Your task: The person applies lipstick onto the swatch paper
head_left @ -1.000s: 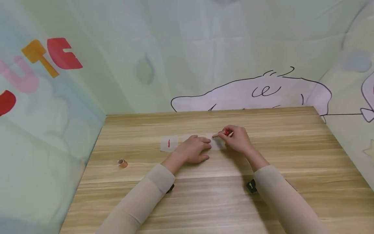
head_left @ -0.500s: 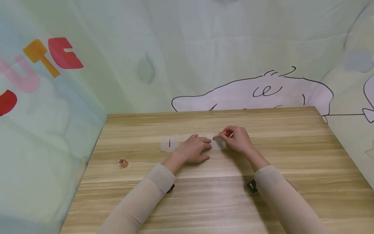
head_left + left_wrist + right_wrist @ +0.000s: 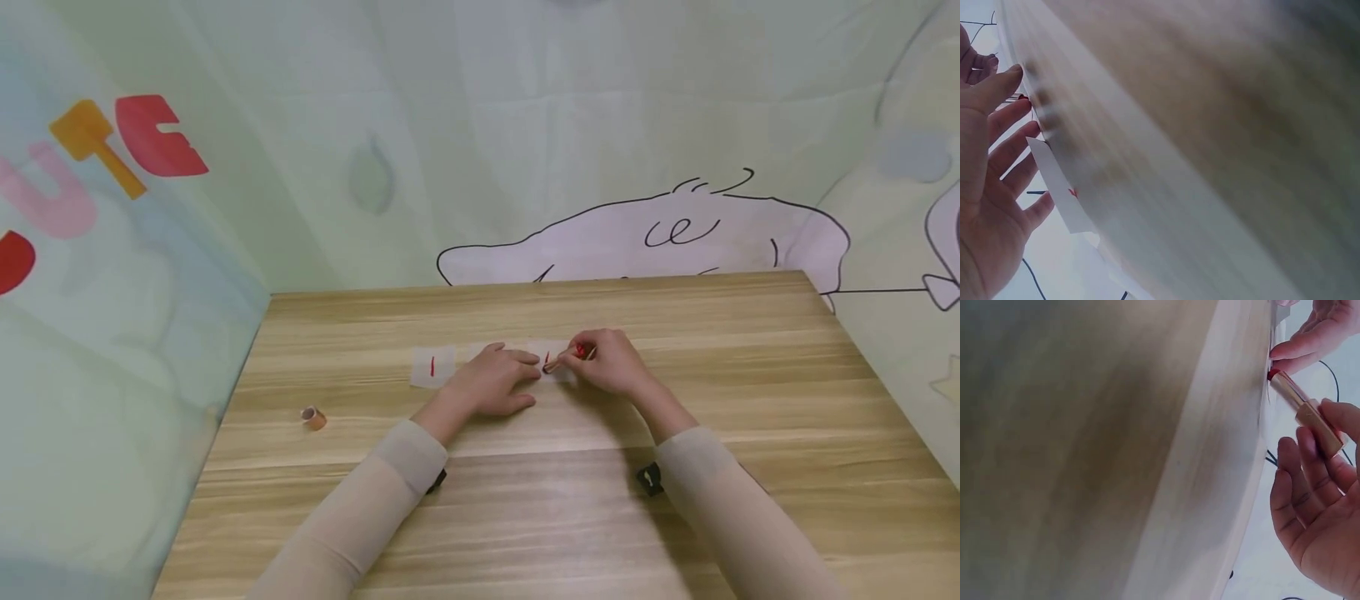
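My right hand (image 3: 611, 362) pinches a lipstick (image 3: 1310, 415) with a gold tube, its red tip down at a white paper square (image 3: 561, 376). A short red stroke shows on that square beside the tip. With fingers spread, my left hand (image 3: 495, 383) rests flat between the papers, its fingertips at the square's left edge. Another paper (image 3: 477, 351) lies mostly hidden under this hand. Farther left, a third paper square (image 3: 443, 377) bears one upright red line. In the left wrist view a paper (image 3: 1060, 190) with a red mark stands out past the fingers.
A small rose-gold lipstick cap (image 3: 313, 418) lies on the wooden table (image 3: 525, 517) at the left. Black wrist-camera parts (image 3: 649, 479) show beside the sleeves. Cloth with printed cartoons (image 3: 487, 150) hangs behind the table and along its left side.
My right hand has drawn the lipstick a little toward me, and a red stroke now shows on the right paper. The left hand stays in place.
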`<action>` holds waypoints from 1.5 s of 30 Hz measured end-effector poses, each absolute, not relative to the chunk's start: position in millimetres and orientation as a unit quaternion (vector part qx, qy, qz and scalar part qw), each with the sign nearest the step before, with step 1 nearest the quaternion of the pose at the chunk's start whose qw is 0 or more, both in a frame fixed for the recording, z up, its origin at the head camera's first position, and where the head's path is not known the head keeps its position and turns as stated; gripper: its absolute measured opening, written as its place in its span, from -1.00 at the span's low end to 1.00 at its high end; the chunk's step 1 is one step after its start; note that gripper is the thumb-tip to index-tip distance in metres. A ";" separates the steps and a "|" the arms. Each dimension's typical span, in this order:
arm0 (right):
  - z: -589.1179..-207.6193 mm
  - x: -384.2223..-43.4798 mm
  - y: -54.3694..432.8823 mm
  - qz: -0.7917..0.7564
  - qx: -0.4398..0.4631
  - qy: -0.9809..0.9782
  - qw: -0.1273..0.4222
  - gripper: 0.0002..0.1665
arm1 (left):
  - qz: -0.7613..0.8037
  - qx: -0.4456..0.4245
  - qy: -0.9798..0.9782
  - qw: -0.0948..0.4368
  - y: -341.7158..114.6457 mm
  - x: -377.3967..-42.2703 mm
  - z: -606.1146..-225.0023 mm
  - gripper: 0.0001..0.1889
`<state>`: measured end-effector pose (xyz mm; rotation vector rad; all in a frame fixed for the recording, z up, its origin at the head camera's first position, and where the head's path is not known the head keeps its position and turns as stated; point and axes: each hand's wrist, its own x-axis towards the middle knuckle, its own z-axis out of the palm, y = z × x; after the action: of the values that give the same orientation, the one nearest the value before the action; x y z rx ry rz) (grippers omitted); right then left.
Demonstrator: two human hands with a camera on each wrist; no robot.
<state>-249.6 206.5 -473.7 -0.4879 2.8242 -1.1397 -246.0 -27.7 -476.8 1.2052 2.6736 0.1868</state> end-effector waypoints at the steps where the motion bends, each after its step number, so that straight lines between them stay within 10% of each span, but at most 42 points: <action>1: -473.9 -249.2 207.0 -0.378 -0.153 0.913 0.030 -0.82 | 0.062 0.407 0.905 0.102 -27.9 -246.0 -476.8 -0.52; 45: -425.4 -212.7 172.9 -0.574 -0.216 0.790 0.027 -0.75 | 0.227 0.358 0.901 -0.090 -67.0 -218.4 -411.7 -0.62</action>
<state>-212.7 172.9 -425.4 -0.6679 2.4381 -1.7712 -218.4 -67.0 -411.7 1.1930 3.0061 0.7566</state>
